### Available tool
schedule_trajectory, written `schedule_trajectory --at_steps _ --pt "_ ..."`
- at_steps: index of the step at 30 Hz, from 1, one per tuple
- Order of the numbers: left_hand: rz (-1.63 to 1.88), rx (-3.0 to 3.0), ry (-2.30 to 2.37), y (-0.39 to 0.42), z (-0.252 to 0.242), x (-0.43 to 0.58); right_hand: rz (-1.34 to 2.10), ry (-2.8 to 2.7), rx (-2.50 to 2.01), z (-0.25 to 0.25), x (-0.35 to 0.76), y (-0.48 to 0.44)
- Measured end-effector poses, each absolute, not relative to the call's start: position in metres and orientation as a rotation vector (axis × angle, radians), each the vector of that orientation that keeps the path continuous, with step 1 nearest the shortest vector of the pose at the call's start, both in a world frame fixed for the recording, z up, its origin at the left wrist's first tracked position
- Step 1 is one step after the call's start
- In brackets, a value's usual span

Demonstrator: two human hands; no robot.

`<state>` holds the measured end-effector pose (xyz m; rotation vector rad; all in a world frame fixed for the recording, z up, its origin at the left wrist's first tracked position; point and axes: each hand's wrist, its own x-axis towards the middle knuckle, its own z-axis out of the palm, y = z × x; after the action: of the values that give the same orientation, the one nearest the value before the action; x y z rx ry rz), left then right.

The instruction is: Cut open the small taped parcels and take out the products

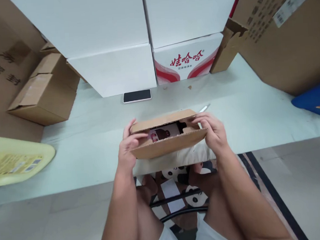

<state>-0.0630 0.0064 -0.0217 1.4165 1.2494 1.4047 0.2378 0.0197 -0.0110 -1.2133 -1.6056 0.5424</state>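
Note:
A small cardboard box [169,145] is held at the near edge of the table, its two long flaps standing apart at the top. My left hand [128,147] grips the left end, with fingers bent over the rim. At the right end, my right hand [215,133] is closed around the side, fingertips reaching the opening. Inside lies a pale item with a cartoon figure [162,134] printed on it and a black part at its right; its kind is mostly hidden. Just behind the box, a thin white pen-like object [205,108] rests partly covered.
A phone [137,96] lies before stacked white cartons [128,69]. Brown cardboard boxes [45,94] stand left, a large carton [289,43] right. A yellow bottle [16,159] is at left and a blue package [317,96] at right on the pale table [82,155].

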Motion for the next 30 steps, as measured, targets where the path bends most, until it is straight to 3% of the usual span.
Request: schedule_trajectory --at_steps 7,15,20,25,30 --pt "1.481 1.406 1.120 0.004 -0.013 -0.080 0.540 -2.026 -0.989 -0.002 0.219 0.003" --pt "1.782 1.211 0.998 0.006 -0.007 -0.072 0.290 -1.569 -1.081 0.003 0.222 0.004" --pt "1.739 1.298 1.034 0.005 -0.012 -0.075 0.316 -1.581 -1.070 0.046 0.230 -0.021" --pt "1.685 1.318 0.997 0.003 -0.013 -0.082 0.595 -2.319 -1.354 0.112 0.188 -0.013" --pt "1.623 1.377 0.969 -0.002 -0.015 -0.091 0.930 -2.888 -1.518 0.111 0.149 0.039"
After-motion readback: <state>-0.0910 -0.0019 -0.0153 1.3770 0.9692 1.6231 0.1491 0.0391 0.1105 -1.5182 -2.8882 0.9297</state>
